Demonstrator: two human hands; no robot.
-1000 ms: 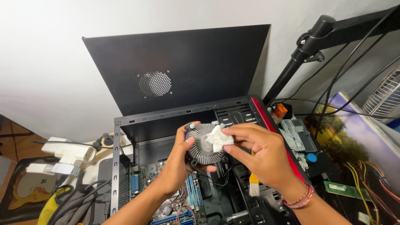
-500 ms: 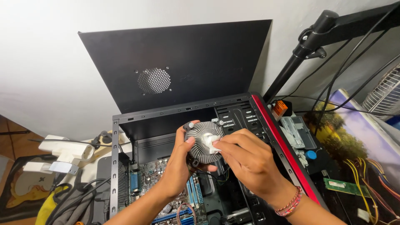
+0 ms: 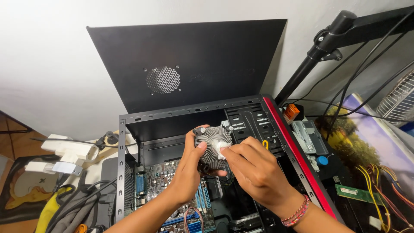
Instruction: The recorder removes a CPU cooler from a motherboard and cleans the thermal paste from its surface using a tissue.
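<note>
Nearest: motherboard [image 3: 172,190] lies in the open computer case [image 3: 276,125]. Above it, left hand [image 3: 189,172] grips round finned heatsink [image 3: 211,144] from its left edge, thumb on the face, fingers curled behind. Heatsink held above the case interior, centre of view. Right hand [image 3: 254,168] pinches a white tissue [image 3: 221,149], pressed against the heatsink's right face. Farther: detached black side panel [image 3: 185,64] leans on the wall.

cooler [image 3: 211,144] part hidden by fingers [image 3: 241,153], motherboard [image 3: 172,185] cut off
</note>
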